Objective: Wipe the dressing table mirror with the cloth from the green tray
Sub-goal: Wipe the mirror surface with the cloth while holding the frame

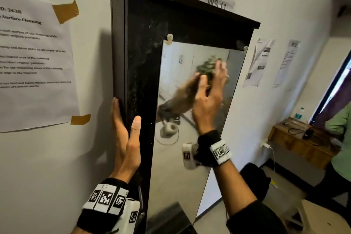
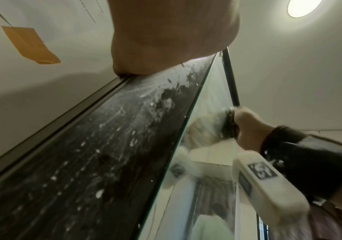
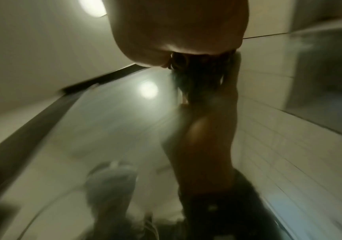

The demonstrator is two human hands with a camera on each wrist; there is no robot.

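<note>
The dressing table mirror [image 1: 182, 157] stands upright in a dusty black frame [image 1: 140, 62] against the wall. My right hand [image 1: 212, 71] holds a bunched greenish cloth [image 1: 210, 79] against the upper part of the glass, and both are blurred. The left wrist view shows the same right hand [image 2: 246, 125] with the dark cloth [image 2: 228, 126] on the mirror [image 2: 207, 105]. My left hand [image 1: 126, 110] rests on the frame's left edge, straight fingers on the side panel and thumb on the front. The right wrist view is blurred, with the cloth [image 3: 198, 76] under the palm.
A taped instruction sheet [image 1: 34, 59] hangs on the wall left of the frame. Papers [image 1: 260, 61] hang on the right wall. A wooden shelf [image 1: 296, 137] with a bottle [image 1: 300, 112], a person in green [image 1: 340, 138] and a dark bag [image 1: 254, 182] are at the right.
</note>
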